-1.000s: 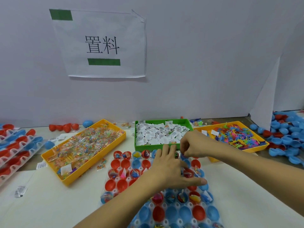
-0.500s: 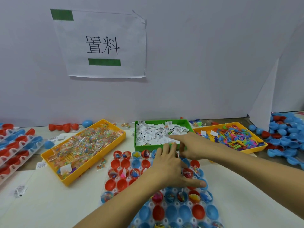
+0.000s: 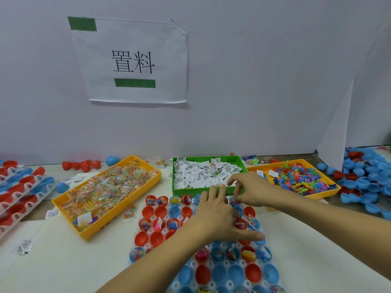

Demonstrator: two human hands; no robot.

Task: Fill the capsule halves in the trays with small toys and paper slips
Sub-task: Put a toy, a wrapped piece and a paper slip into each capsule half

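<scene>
Since half a second ago the right hand point(image 3: 251, 190) has drawn back from the green tray point(image 3: 175, 188) of paper slips point(image 3: 203, 173) to the tray's near edge, fingers now curled down over the far row of capsule halves point(image 3: 160, 212); whether it pinches a slip I cannot tell; the left hand point(image 3: 220, 216) has stayed put, lying flat and released with fingers spread over the clear capsule tray point(image 3: 137, 229), thumb stretched to the right. Several red and blue halves in that tray already hold small toys and slips, others sit bare; the tray lies on the white table point(image 3: 63, 261) in front of the green one. A yellow tray point(image 3: 88, 233) of bagged bead toys point(image 3: 105, 187) stands to the left, another yellow tray point(image 3: 336, 188) of colourful plastic figures point(image 3: 300, 178) to the right; loose blue and red shells point(image 3: 368, 176) pile at the far right, stacked capsule trays point(image 3: 19, 193) at the far left; a paper sign point(image 3: 135, 60) hangs on the wall.
</scene>
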